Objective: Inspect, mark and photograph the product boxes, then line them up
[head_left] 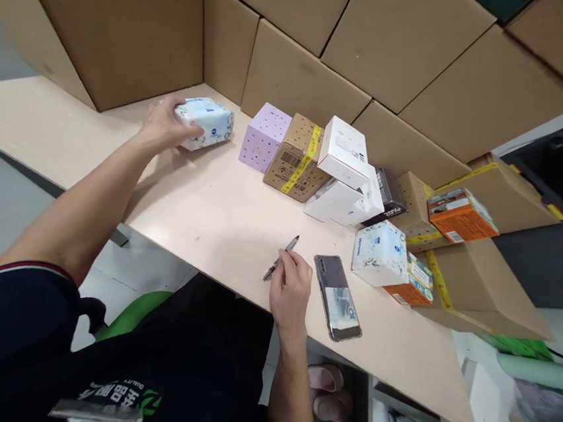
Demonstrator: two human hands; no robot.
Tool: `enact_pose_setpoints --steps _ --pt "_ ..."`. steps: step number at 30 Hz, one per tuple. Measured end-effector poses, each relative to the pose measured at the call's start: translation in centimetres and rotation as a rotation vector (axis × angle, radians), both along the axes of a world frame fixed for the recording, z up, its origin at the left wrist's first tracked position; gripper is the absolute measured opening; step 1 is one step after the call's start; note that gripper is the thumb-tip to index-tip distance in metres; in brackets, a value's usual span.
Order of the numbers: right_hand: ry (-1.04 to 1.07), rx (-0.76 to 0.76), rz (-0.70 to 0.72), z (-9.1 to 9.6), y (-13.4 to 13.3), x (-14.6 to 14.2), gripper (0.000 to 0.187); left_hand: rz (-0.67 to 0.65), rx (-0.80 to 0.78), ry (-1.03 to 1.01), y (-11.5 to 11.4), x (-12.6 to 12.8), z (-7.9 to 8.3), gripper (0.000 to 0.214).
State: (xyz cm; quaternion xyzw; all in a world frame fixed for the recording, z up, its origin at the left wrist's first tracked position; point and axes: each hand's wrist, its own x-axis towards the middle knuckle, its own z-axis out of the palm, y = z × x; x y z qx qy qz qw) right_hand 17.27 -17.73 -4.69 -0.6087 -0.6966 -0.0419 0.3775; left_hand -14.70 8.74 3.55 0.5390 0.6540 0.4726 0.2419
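Floral pack (209,124), white and pale blue, sits at the left of the scene, clasped by the person's left hand (167,127), thumb across its near side and fingers over its left end. Behind it, large cardboard boxes (300,67) form a stacked wall along the back of the table (202,210), whose pale top stretches toward the lower right. An open carton (483,283) with yellow tape is at the right. Mid-table, a brown box (291,162) with 1 yellow tape strip stands between a purple box (263,139) and a group of white boxes (345,147). Nearer the front, another floral pack (379,253) stands just beside an orange box (411,286). To their left lies a phone (337,299) bearing a slip marked 10. Well apart from the left, the right hand (291,288) has curled fingers at a pen (281,259); whether they grip it, the viewer cannot tell.
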Motion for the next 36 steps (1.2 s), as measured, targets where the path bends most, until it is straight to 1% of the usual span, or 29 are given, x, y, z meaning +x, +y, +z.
enact_pose_setpoints --steps 2,3,5,6,7,10,12,16,18,20,23,25,26,27,29,31,33,34,35,36 --pt "-0.067 -0.064 -0.008 -0.4 0.2 0.0 0.043 -0.035 0.023 0.034 -3.5 -1.2 0.7 0.078" --pt "-0.09 -0.082 -0.008 -0.6 0.2 0.0 0.047 -0.043 0.019 -0.003 -5.2 -1.5 0.9 0.071" --pt "-0.108 -0.094 -0.001 -0.8 0.3 0.1 0.052 -0.088 -0.016 -0.156 -8.4 -1.7 0.8 0.066" --pt "-0.116 -0.094 0.008 -0.8 0.4 0.2 0.052 -0.104 -0.029 -0.259 -9.7 -1.5 0.6 0.067" --pt "-0.129 -0.095 0.019 -0.7 0.4 0.4 0.052 -0.148 -0.036 -0.362 -10.7 -1.1 0.2 0.067" --pt "-0.206 -0.124 0.05 -0.1 0.6 1.0 0.051 -0.317 -0.038 -0.583 -12.7 1.2 -1.4 0.072" --pt "-0.263 -0.143 0.053 0.5 0.8 1.5 0.05 -0.369 -0.043 -0.68 -13.4 3.4 -2.5 0.074" --pt "-0.325 -0.13 0.043 1.1 1.5 2.1 0.042 -0.458 -0.061 -0.773 -14.4 7.5 -4.0 0.066" --pt "-0.292 -0.067 0.012 1.0 1.7 2.3 0.033 -0.475 -0.078 -0.755 -14.7 8.7 -4.4 0.067" --pt "-0.229 0.028 -0.035 0.9 1.8 2.5 0.023 -0.476 -0.094 -0.703 -14.9 9.2 -4.7 0.068" --pt "-0.07 0.248 -0.091 0.8 1.7 2.5 0.006 -0.485 -0.092 -0.664 -15.0 9.1 -5.1 0.067" --pt "0.102 0.374 -0.079 1.0 1.5 2.2 0.008 -0.498 -0.082 -0.675 -15.1 8.9 -5.3 0.068" --pt "0.178 0.407 -0.067 1.2 1.5 2.0 0.007 -0.502 -0.073 -0.677 -15.1 8.8 -5.4 0.069" --pt "0.244 0.406 -0.057 1.5 1.4 1.8 0.006 -0.509 -0.062 -0.667 -15.2 8.8 -5.5 0.07" --pt "0.394 0.348 -0.058 2.2 1.4 1.5 0.011 -0.536 -0.014 -0.593 -15.5 8.8 -5.5 0.073" --pt "0.628 0.242 -0.07 2.9 1.6 1.4 0.015 -0.592 0.065 -0.419 -15.9 8.7 -5.5 0.076" --pt "0.866 0.088 -0.078 3.7 1.9 1.5 0.015 -0.674 0.131 -0.182 -16.2 8.7 -5.4 0.08" --pt "0.919 0.009 -0.09 4.0 2.1 1.7 0.016 -0.714 0.146 -0.077 -16.4 8.6 -5.3 0.084" --pt "0.918 -0.06 -0.108 4.2 2.3 1.8 0.02 -0.745 0.148 0.005 -16.5 8.6 -5.3 0.089" --pt "0.868 -0.115 -0.128 4.5 2.5 2.0 0.024 -0.76 0.142 0.06 -16.6 8.6 -5.3 0.095"
